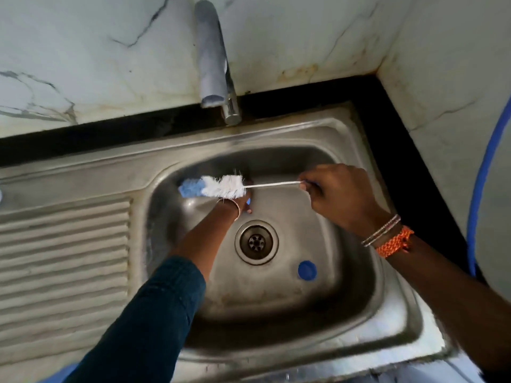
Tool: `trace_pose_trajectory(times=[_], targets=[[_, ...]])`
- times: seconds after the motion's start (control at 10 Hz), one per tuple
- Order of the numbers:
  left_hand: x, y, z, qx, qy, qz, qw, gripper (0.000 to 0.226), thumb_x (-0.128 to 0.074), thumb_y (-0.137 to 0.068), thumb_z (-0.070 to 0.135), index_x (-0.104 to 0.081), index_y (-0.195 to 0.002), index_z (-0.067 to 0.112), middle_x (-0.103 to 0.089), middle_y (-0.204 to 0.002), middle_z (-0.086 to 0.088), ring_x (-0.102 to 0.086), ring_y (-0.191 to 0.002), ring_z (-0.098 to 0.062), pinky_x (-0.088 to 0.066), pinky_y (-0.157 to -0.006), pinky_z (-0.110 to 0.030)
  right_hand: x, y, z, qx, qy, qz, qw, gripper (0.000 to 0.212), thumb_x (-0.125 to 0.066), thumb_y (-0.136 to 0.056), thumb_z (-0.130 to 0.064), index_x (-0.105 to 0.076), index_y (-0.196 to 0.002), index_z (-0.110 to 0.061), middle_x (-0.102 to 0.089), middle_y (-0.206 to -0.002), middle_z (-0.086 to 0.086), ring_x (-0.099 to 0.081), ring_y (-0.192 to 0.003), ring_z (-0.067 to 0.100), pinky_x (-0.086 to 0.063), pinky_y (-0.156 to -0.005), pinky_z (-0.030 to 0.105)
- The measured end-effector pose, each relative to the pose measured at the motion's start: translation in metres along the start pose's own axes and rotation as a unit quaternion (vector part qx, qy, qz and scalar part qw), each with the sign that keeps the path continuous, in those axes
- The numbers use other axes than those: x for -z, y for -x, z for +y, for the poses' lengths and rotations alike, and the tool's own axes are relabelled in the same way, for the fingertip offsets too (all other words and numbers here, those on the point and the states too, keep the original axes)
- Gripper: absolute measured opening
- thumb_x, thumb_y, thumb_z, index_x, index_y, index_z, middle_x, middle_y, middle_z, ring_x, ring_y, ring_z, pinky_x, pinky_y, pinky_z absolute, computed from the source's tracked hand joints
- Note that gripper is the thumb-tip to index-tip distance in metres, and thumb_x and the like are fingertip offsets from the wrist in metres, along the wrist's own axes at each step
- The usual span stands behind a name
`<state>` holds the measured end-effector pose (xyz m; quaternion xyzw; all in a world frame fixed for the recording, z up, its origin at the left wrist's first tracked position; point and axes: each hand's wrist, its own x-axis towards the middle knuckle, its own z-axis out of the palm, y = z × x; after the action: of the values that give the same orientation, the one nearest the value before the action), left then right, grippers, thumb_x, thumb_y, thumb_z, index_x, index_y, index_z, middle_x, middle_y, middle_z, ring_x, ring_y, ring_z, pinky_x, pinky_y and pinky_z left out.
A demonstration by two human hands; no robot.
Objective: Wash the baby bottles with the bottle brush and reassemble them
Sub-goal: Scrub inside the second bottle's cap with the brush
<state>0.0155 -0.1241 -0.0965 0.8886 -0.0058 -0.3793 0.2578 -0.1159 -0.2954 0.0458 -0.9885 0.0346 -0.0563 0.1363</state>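
My right hand (338, 196) pinches the thin white wire handle of the bottle brush (221, 186), which lies level over the steel sink (318, 308), its white bristles and blue sponge tip pointing left. My left hand (240, 204) reaches into the far part of the basin under the bristles and is mostly hidden by them; a bit of blue shows at its fingers, and I cannot tell what it holds. A round blue bottle cap (307, 270) lies on the basin floor right of the drain (256, 242). No bottle body is visible.
The tap (214, 64) stands behind the basin, with no water visibly running. A ribbed draining board (63, 261) stretches to the left. Black counter edging and marble wall tiles surround the sink. A blue hose (482, 172) runs down at the far right.
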Motion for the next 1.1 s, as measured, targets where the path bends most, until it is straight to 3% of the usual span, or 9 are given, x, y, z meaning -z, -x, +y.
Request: trace_pose_trajectory(times=[0.1,0.2,0.3,0.4,0.5,0.8,0.9,1.0,1.1], targets=[[-0.017,-0.012,-0.008,0.027,0.067,-0.01,0.997,0.049,-0.045,-0.099,0.033,-0.049,-0.131,-0.004,-0.059,-0.124,-0.02,-0.059,-0.084,-0.02,-0.053,-0.075,-0.02,-0.007,-0.004,0.004,0.007,-0.008,-0.01,1.0,0.01,-0.065,-0.079,-0.021,-0.072,-0.085,-0.023,-0.067,-0.077,0.0,-0.064,-0.067,0.029,-0.047,-0.055,0.031],[-0.014,0.009,-0.007,-0.013,0.01,0.025,1.0,0.044,-0.042,-0.099,0.034,-0.049,-0.133,0.006,-0.061,-0.119,-0.005,-0.06,-0.106,-0.021,-0.046,-0.078,-0.012,-0.005,0.0,0.003,0.0,-0.015,-0.013,1.0,0.011,-0.065,-0.082,-0.022,-0.073,-0.09,-0.024,-0.068,-0.08,-0.001,-0.064,-0.072,0.027,-0.045,-0.059,0.03],[-0.025,0.031,-0.002,-0.11,-0.126,0.103,0.981,0.036,-0.04,-0.099,0.034,-0.053,-0.124,0.011,-0.059,-0.123,-0.014,-0.055,-0.114,-0.031,-0.041,-0.085,-0.027,0.002,0.007,0.003,-0.021,-0.02,-0.014,0.999,0.014,-0.064,-0.086,-0.025,-0.073,-0.096,-0.025,-0.07,-0.089,-0.001,-0.065,-0.082,0.025,-0.045,-0.065,0.03],[-0.057,0.069,0.009,-0.12,-0.157,0.029,0.98,0.056,-0.031,-0.097,0.054,-0.057,-0.109,0.007,-0.061,-0.112,-0.021,-0.058,-0.105,-0.038,-0.045,-0.084,-0.039,0.011,0.017,0.002,-0.04,-0.013,-0.009,0.999,0.016,-0.061,-0.087,-0.027,-0.072,-0.098,-0.028,-0.071,-0.095,-0.002,-0.064,-0.089,0.024,-0.036,-0.067,0.027],[-0.09,0.098,0.024,0.048,-0.065,-0.157,0.984,0.089,-0.029,-0.081,0.079,-0.053,-0.122,0.005,-0.061,-0.117,-0.02,-0.063,-0.096,-0.035,-0.054,-0.084,-0.042,0.017,0.027,0.0,-0.051,-0.011,-0.005,0.999,0.018,-0.06,-0.089,-0.027,-0.072,-0.101,-0.027,-0.071,-0.098,0.0,-0.063,-0.093,0.025,-0.031,-0.066,0.025],[-0.121,0.107,0.038,0.117,-0.085,-0.241,0.96,0.055,-0.056,-0.09,0.037,-0.043,-0.13,0.002,-0.056,-0.116,-0.02,-0.059,-0.059,-0.027,-0.052,-0.051,-0.031,0.021,0.057,0.005,-0.066,0.001,-0.005,0.998,0.016,-0.057,-0.088,-0.028,-0.071,-0.095,-0.023,-0.069,-0.094,0.003,-0.063,-0.089,0.027,-0.033,-0.065,0.026],[-0.095,0.114,0.03,0.128,0.059,-0.238,0.961,0.042,-0.052,-0.089,0.036,-0.046,-0.119,0.008,-0.057,-0.09,-0.013,-0.059,-0.064,-0.022,-0.05,-0.057,-0.032,0.029,0.067,0.0,-0.071,0.0,0.0,0.997,0.018,-0.055,-0.087,-0.027,-0.071,-0.096,-0.023,-0.069,-0.096,0.003,-0.063,-0.092,0.028,-0.033,-0.065,0.026],[-0.059,0.125,0.012,0.118,0.379,-0.244,0.885,0.026,-0.047,-0.091,0.032,-0.054,-0.095,0.007,-0.058,-0.084,-0.011,-0.057,-0.073,-0.021,-0.051,-0.066,-0.033,0.036,0.076,-0.009,-0.054,-0.006,-0.017,0.998,0.038,-0.055,-0.091,-0.025,-0.059,-0.128,-0.023,-0.065,-0.12,0.007,-0.058,-0.113,0.028,-0.042,-0.079,0.031],[-0.021,0.146,-0.011,0.069,0.644,-0.169,0.743,0.026,-0.051,-0.09,0.024,-0.054,-0.091,-0.001,-0.056,-0.084,-0.015,-0.055,-0.074,-0.025,-0.056,-0.058,-0.033,0.043,0.081,-0.022,-0.053,-0.057,-0.024,0.997,0.046,-0.056,-0.09,-0.018,-0.049,-0.136,-0.015,-0.06,-0.126,0.013,-0.056,-0.115,0.032,-0.047,-0.091,0.037]])
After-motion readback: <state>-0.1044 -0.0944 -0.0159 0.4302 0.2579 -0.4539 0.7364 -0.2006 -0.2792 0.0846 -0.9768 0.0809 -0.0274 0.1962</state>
